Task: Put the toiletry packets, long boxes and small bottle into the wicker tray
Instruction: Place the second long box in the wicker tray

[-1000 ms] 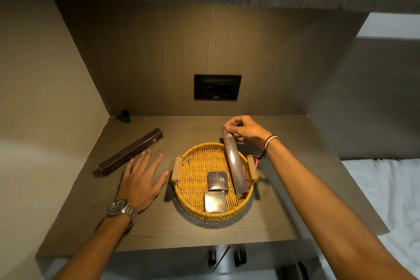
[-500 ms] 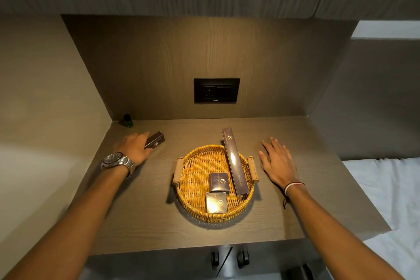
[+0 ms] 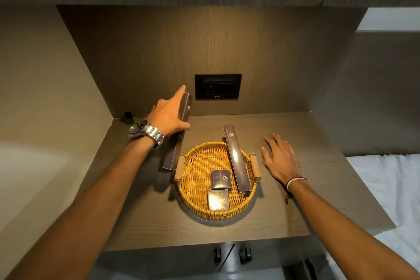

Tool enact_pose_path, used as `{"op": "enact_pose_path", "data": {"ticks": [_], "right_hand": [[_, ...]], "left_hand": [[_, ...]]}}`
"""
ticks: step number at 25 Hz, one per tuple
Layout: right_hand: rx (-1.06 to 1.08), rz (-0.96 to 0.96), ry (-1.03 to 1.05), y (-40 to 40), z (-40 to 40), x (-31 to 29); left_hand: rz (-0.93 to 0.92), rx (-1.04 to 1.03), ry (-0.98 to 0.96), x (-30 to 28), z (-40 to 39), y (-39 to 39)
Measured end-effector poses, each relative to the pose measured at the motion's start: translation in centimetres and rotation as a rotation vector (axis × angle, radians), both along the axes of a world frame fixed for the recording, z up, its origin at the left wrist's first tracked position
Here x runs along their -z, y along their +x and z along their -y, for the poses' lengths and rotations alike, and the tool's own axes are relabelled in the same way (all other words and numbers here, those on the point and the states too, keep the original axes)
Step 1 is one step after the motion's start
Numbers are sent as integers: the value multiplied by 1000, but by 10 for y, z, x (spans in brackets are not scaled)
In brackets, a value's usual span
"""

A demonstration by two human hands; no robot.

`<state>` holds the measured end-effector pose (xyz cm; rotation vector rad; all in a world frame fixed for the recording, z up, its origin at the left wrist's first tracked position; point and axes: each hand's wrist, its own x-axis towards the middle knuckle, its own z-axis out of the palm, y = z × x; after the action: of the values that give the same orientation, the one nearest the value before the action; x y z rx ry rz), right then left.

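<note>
Wooden shelf [image 3: 295, 211]: your left hand [image 3: 169, 118] grasps the second long box [image 3: 178, 134] above the wicker tray [image 3: 195, 188]'s left handle; right hand [image 3: 280, 159] rests flat, empty. Lay it beside the first long box [image 3: 236, 157]; the small bottle [image 3: 128, 118] waits.

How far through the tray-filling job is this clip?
Done: two square packets and one long box lie in the wicker tray. In hand: the left hand holds the second long box off the shelf. Left: the small green bottle in the back corner. The right hand rests empty.

golden wicker tray [image 3: 197, 166], dark brown boxes [image 3: 236, 159]
</note>
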<state>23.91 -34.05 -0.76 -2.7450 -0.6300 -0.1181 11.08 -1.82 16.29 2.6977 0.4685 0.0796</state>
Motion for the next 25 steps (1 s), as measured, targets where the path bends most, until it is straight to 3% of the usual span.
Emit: {"op": "enact_pose_path", "data": {"ticks": [4, 9, 15, 25], "right_hand": [[-4, 18, 13, 0, 0, 1], [4, 31, 17, 0, 0, 0], [10, 37, 25, -3, 0, -2], [6, 23, 27, -4, 0, -6]], "left_hand": [[-57, 11, 53, -1, 11, 14], [20, -45, -37, -10, -4, 25], [-131, -20, -182, 34, 16, 13], [-209, 117, 107, 66, 25, 0]]}}
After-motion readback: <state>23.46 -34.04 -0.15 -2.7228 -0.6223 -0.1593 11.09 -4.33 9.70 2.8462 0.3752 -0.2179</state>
